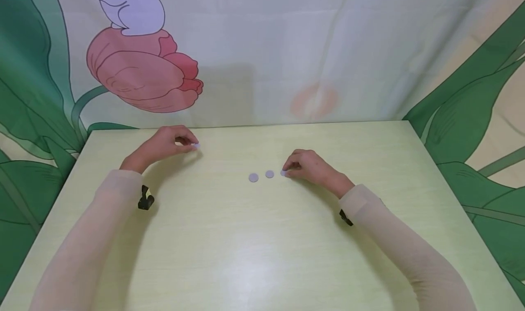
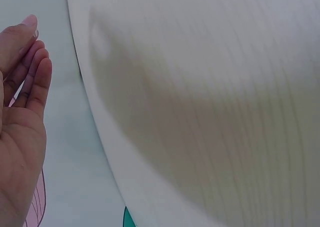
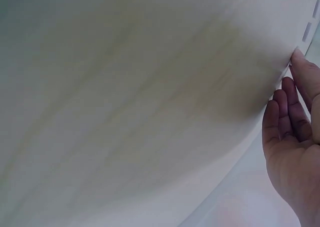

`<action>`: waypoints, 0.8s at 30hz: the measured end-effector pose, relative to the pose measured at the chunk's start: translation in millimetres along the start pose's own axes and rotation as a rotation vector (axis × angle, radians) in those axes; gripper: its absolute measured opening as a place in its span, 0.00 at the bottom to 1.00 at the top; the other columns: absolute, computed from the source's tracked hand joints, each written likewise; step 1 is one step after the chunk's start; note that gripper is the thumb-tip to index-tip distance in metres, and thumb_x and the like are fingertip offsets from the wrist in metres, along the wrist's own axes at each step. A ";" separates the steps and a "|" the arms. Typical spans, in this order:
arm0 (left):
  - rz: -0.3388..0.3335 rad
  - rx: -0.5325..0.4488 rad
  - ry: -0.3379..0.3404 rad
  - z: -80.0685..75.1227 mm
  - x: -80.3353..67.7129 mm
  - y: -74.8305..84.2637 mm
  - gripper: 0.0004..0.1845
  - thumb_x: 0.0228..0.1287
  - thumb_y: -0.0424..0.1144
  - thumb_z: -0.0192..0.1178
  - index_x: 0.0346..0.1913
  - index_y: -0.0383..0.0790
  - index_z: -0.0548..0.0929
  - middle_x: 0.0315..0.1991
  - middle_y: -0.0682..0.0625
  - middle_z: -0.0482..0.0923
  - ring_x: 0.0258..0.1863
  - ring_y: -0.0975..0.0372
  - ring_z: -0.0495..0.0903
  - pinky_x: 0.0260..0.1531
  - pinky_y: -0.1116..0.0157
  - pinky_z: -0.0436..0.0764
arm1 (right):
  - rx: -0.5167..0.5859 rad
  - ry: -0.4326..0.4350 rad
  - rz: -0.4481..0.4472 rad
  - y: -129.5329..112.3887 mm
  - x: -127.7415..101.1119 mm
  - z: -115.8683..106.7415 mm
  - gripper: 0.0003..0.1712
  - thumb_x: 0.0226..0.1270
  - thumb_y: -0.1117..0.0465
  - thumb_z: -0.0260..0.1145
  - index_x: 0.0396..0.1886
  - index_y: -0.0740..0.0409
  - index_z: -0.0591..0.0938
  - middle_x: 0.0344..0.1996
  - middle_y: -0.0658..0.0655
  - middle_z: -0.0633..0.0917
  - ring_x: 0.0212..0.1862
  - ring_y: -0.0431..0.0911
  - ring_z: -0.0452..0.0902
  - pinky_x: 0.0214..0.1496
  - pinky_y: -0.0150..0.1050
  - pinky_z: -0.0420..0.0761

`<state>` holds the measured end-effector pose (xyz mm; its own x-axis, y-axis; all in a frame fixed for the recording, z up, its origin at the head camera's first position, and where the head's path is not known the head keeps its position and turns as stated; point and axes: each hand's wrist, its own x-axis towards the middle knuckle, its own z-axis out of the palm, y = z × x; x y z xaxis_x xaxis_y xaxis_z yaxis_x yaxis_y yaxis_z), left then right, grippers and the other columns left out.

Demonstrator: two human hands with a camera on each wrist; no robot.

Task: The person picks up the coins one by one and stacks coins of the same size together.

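Left hand (image 1: 164, 147) is up near the far left part of the pale yellow-green wooden table (image 1: 254, 247), thumb and fingertips pinched together on a small flat round pale lilac disc (image 1: 196, 145), which sits right at the fingertips, just over the tabletop. Over to the right hand (image 1: 308, 166): it's low on the table near the middle, fingers curled down, fingertips pressing on another small pale lilac disc (image 1: 283, 173) that lies flat on the wood. Whether it's actually pinching that one, hard to tell from the head view. Just to its left, two more small round lilac discs lie in a line: the middle one (image 1: 269, 174) just beside it, the leftmost one (image 1: 254, 178) next along, each slightly apart. Both arms wear sheer cream sleeves (image 1: 410, 251). Behind the table hangs a printed cloth backdrop with a pink tulip (image 1: 143, 71) and green leaves.
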<state>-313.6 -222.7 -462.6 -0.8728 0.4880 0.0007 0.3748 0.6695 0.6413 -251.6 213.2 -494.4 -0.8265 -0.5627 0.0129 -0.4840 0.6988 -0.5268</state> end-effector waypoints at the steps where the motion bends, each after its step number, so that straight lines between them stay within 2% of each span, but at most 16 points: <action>1: 0.002 -0.003 -0.001 0.3 -0.1 0.0 0.09 0.66 0.39 0.70 0.47 0.42 0.88 0.46 0.49 0.84 0.46 0.57 0.78 0.44 0.73 0.76 | -0.002 0.000 -0.001 0.0 0.3 0.1 0.07 0.66 0.60 0.74 0.42 0.53 0.90 0.41 0.50 0.85 0.45 0.45 0.80 0.50 0.38 0.81; 10: -0.006 -0.001 -0.007 3.1 -0.8 -3.2 0.08 0.66 0.40 0.70 0.46 0.45 0.88 0.45 0.52 0.84 0.45 0.59 0.78 0.44 0.71 0.76 | 0.006 -0.015 0.009 0.0 1.8 0.3 0.07 0.66 0.60 0.74 0.42 0.53 0.90 0.41 0.50 0.85 0.44 0.44 0.80 0.50 0.37 0.81; 19: 0.047 -0.014 -0.001 8.2 -0.2 -1.4 0.08 0.65 0.36 0.71 0.45 0.40 0.88 0.43 0.49 0.85 0.43 0.58 0.81 0.42 0.72 0.77 | 0.016 -0.032 0.032 1.0 2.1 -1.0 0.07 0.66 0.59 0.74 0.43 0.53 0.90 0.42 0.50 0.85 0.46 0.45 0.80 0.52 0.38 0.80; 24: 0.070 -0.008 -0.003 10.5 1.2 2.3 0.08 0.64 0.35 0.72 0.45 0.41 0.89 0.43 0.50 0.84 0.43 0.58 0.80 0.48 0.63 0.80 | 0.020 -0.031 0.036 -0.1 1.8 -1.7 0.07 0.66 0.60 0.74 0.42 0.53 0.90 0.42 0.50 0.85 0.46 0.44 0.80 0.53 0.37 0.80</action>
<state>-310.5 -214.6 -469.2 -0.8438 0.5349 0.0434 0.4322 0.6294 0.6458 -253.5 212.9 -492.9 -0.8338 -0.5511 -0.0323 -0.4482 0.7100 -0.5431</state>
